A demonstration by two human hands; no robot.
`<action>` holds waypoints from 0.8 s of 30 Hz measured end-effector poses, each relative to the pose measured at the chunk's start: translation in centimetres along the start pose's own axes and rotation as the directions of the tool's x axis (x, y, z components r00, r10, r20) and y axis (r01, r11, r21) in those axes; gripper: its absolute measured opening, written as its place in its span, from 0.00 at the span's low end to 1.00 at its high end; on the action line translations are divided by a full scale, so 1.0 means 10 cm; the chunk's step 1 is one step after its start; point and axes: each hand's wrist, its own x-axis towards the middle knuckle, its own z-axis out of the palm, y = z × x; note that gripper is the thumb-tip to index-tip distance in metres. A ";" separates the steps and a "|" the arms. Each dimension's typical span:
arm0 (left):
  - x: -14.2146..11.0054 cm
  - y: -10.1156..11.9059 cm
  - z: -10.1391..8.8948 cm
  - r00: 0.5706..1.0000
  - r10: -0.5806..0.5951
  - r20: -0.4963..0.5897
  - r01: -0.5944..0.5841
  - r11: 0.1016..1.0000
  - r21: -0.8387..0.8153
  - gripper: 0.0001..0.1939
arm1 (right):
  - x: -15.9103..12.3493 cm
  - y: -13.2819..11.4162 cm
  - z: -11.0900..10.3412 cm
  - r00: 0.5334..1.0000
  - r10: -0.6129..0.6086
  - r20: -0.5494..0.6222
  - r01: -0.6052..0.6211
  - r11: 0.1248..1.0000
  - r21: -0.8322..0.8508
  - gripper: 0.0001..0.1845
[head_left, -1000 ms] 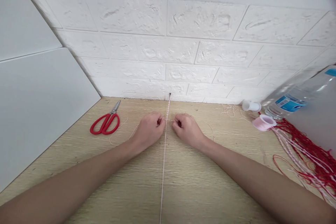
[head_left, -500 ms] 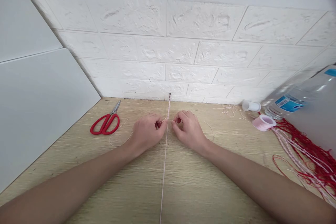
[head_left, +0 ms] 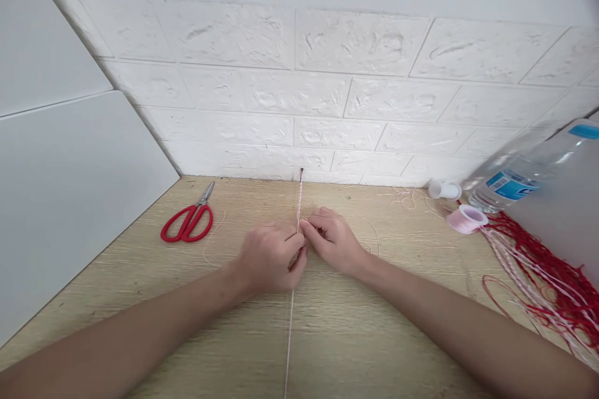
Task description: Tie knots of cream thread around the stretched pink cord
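A thin pink cord (head_left: 298, 199) runs taut from a pin at the wall's base straight toward me across the wooden table (head_left: 327, 336); its far stretch is knotted into a braid. My left hand (head_left: 271, 257) is closed, its fingers pinching the cord from the left just below the braid. My right hand (head_left: 334, 240) is closed too, its fingertips pinching a fine thread strand right beside the cord. The two hands touch at the cord.
Red-handled scissors (head_left: 187, 221) lie at the far left of the table. A pink thread spool (head_left: 465, 219), a white spool (head_left: 444, 190) and a clear water bottle (head_left: 524, 174) sit at the right, with a tangle of red and pink cords (head_left: 552, 287). White panels stand at left.
Both hands came together at the cord and moved slightly nearer to me. The left hand shifted right, over the cord, meeting the right hand's fingers.
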 end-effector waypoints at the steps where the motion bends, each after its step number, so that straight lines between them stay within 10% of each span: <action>1: 0.00 0.00 0.00 1.000 0.030 0.006 -0.030 0.999 -0.016 0.10 | 0.01 0.01 0.00 1.000 0.013 0.016 -0.014 0.999 0.033 0.22; 7: -0.01 -0.02 -0.04 0.994 0.107 0.024 -0.103 0.984 -0.145 0.11 | 0.01 0.03 -0.03 0.990 0.069 0.126 -0.093 0.977 0.193 0.10; 14: 0.02 -0.12 0.02 0.966 -0.255 -0.040 0.227 0.912 -0.341 0.16 | -0.04 0.02 -0.01 0.998 -0.067 -0.001 0.067 0.993 0.096 0.04; 24: 0.01 -0.20 0.07 0.992 -0.118 0.032 0.121 0.918 -0.379 0.20 | -0.08 -0.01 -0.05 0.996 -0.086 -0.007 0.086 0.976 0.201 0.08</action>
